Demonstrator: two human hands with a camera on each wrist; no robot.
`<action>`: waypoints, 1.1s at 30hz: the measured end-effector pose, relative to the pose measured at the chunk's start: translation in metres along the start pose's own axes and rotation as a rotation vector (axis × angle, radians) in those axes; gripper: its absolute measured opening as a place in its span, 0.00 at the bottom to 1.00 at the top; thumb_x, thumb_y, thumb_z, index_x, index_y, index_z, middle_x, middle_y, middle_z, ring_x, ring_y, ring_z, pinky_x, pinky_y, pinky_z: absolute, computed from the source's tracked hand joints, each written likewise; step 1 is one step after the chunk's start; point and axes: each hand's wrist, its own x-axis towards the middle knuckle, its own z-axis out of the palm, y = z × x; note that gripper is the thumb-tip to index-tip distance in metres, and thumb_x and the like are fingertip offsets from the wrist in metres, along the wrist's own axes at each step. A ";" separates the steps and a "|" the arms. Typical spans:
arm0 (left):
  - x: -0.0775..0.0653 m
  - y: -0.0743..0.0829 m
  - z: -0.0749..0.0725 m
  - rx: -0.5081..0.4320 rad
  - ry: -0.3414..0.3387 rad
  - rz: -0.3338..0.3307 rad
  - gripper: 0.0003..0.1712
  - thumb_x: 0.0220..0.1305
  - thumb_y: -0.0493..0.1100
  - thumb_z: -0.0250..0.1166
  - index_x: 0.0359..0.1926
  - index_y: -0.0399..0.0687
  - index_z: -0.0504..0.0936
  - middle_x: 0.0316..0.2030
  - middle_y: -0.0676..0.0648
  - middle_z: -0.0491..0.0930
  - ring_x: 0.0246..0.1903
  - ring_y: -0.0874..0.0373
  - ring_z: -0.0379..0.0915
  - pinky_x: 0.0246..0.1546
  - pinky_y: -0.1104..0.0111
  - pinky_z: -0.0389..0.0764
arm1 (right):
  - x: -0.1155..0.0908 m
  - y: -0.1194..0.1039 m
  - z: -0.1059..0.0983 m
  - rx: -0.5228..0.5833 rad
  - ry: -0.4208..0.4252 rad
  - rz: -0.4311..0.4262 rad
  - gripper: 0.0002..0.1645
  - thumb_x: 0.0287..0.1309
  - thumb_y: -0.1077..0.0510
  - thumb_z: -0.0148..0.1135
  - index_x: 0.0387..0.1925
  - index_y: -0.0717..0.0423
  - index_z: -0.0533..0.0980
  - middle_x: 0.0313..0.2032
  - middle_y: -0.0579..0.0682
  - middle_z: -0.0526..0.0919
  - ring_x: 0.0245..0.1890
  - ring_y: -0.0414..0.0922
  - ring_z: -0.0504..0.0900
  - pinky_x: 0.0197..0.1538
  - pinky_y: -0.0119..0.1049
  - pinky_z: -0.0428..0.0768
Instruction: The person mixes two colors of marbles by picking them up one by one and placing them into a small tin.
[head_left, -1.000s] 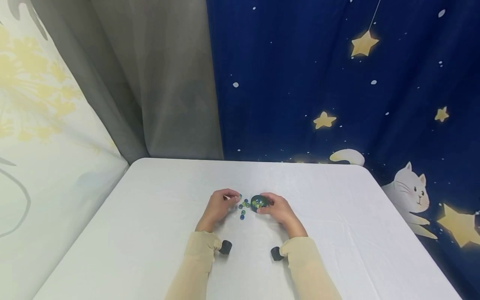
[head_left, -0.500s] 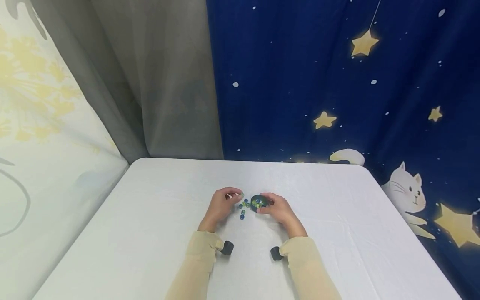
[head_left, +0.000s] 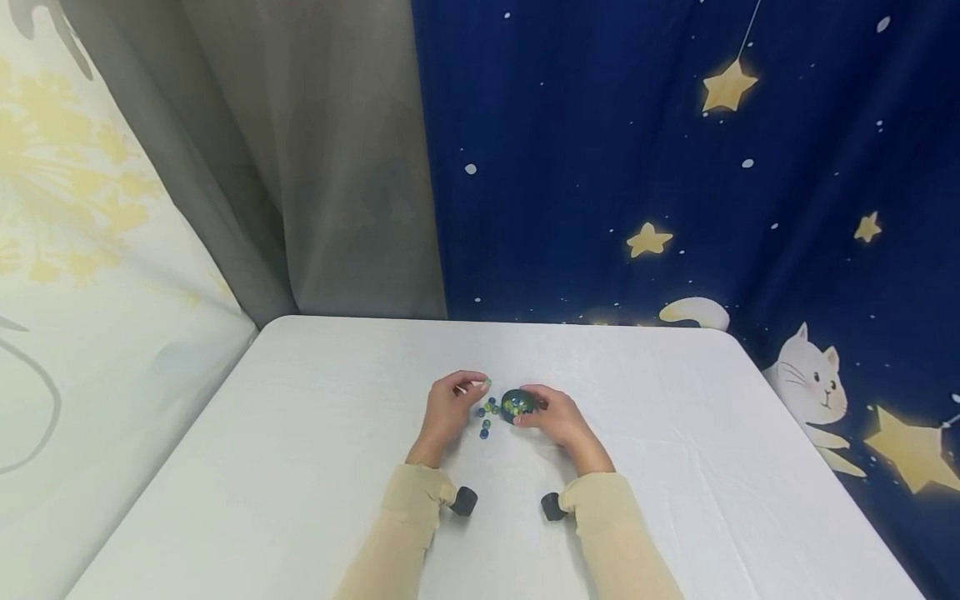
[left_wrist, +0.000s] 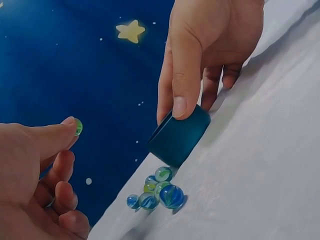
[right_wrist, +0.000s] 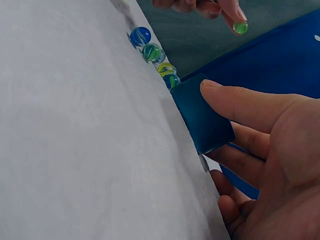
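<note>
Between thumb and forefinger, my left hand (head_left: 448, 410) pinches a green glass marble (left_wrist: 78, 127), held up off the table. My right hand (head_left: 558, 417) grips a small dark teal cup (left_wrist: 181, 135) by its rim and side, the thumb on the near wall. In the head view, marbles show inside the cup's mouth. Several blue, green and yellow marbles (left_wrist: 171, 196) lie on the cloth just left of the cup. The pinched marble is above and to the left of the cup, apart from it.
A white cloth covers the table (head_left: 315, 400). Behind it hang a grey curtain (head_left: 360, 167) and a dark blue curtain (head_left: 562, 167) with stars. A black wrist camera (head_left: 464, 501) sits at the left sleeve, another black camera (head_left: 552, 506) at the right.
My left hand has lifted the green marble from beside the loose marbles and moved slightly right and away from me. The right hand and cup have stayed in place.
</note>
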 end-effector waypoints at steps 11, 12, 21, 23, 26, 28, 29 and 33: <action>-0.001 0.004 0.003 0.027 0.051 -0.021 0.07 0.61 0.45 0.69 0.41 0.52 0.86 0.29 0.52 0.76 0.30 0.56 0.67 0.32 0.65 0.69 | 0.000 0.001 0.000 -0.011 0.000 0.003 0.34 0.45 0.55 0.76 0.58 0.50 0.77 0.59 0.56 0.77 0.60 0.59 0.72 0.59 0.59 0.67; -0.001 0.004 0.004 0.025 0.054 -0.017 0.08 0.61 0.44 0.69 0.42 0.52 0.86 0.30 0.52 0.76 0.31 0.55 0.67 0.33 0.64 0.69 | 0.000 0.001 0.000 -0.009 0.001 0.011 0.34 0.45 0.55 0.76 0.58 0.50 0.77 0.59 0.56 0.77 0.60 0.58 0.72 0.60 0.59 0.67; -0.002 0.007 0.010 0.000 0.089 -0.018 0.09 0.61 0.46 0.69 0.43 0.54 0.86 0.30 0.53 0.76 0.31 0.57 0.68 0.34 0.66 0.69 | -0.001 -0.001 0.000 -0.011 0.008 0.007 0.34 0.44 0.55 0.76 0.57 0.50 0.77 0.58 0.55 0.77 0.60 0.58 0.73 0.60 0.58 0.67; -0.003 0.008 0.012 0.001 0.099 -0.018 0.09 0.61 0.46 0.69 0.43 0.54 0.86 0.30 0.53 0.75 0.30 0.56 0.67 0.33 0.66 0.69 | 0.000 -0.001 0.000 -0.012 0.006 0.002 0.34 0.44 0.55 0.76 0.57 0.50 0.77 0.58 0.55 0.77 0.60 0.58 0.73 0.60 0.58 0.67; -0.004 0.011 0.013 0.006 0.109 -0.018 0.09 0.61 0.46 0.69 0.43 0.54 0.86 0.29 0.53 0.75 0.30 0.56 0.66 0.32 0.66 0.69 | 0.000 0.000 0.001 -0.012 0.006 -0.006 0.34 0.44 0.55 0.76 0.57 0.51 0.77 0.58 0.56 0.77 0.60 0.58 0.73 0.59 0.58 0.67; -0.005 0.012 0.014 0.012 0.112 -0.020 0.09 0.61 0.46 0.69 0.43 0.54 0.86 0.29 0.53 0.74 0.29 0.57 0.66 0.32 0.66 0.68 | 0.001 0.000 0.001 -0.009 0.007 -0.003 0.35 0.44 0.54 0.76 0.57 0.50 0.77 0.58 0.56 0.77 0.60 0.58 0.73 0.59 0.58 0.67; -0.005 0.012 0.014 0.013 0.113 -0.021 0.09 0.61 0.46 0.69 0.43 0.55 0.86 0.29 0.53 0.74 0.29 0.57 0.66 0.32 0.67 0.68 | 0.000 0.000 0.001 -0.009 0.007 -0.003 0.35 0.44 0.54 0.76 0.57 0.50 0.77 0.58 0.56 0.77 0.60 0.58 0.73 0.59 0.58 0.67; -0.005 0.013 0.015 0.014 0.112 -0.001 0.09 0.62 0.45 0.69 0.43 0.54 0.86 0.29 0.53 0.75 0.29 0.57 0.66 0.31 0.67 0.68 | -0.001 -0.001 0.001 -0.009 0.007 -0.008 0.35 0.45 0.55 0.76 0.58 0.51 0.77 0.58 0.56 0.77 0.60 0.58 0.73 0.59 0.57 0.68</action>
